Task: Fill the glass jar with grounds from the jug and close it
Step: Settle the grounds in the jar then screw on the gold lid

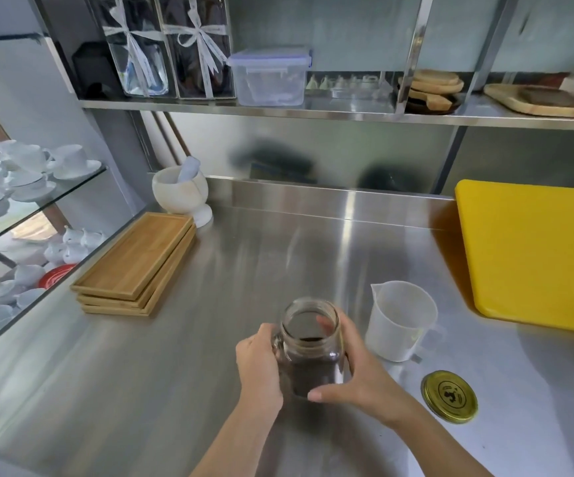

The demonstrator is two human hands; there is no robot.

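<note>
Both hands, left hand (259, 364) and right hand (357, 368), grip the open glass jar (311, 349) of dark grounds. The gold lid (449, 396) lies on the worktop (175, 356) beside the empty jug (400, 320).

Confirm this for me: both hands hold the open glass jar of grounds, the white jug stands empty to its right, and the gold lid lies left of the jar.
One detail is wrong. The gold lid lies on the counter to the right of the glass jar, in front of the white jug, as the head view shows. The left hand and right hand do hold the open jar.
</note>
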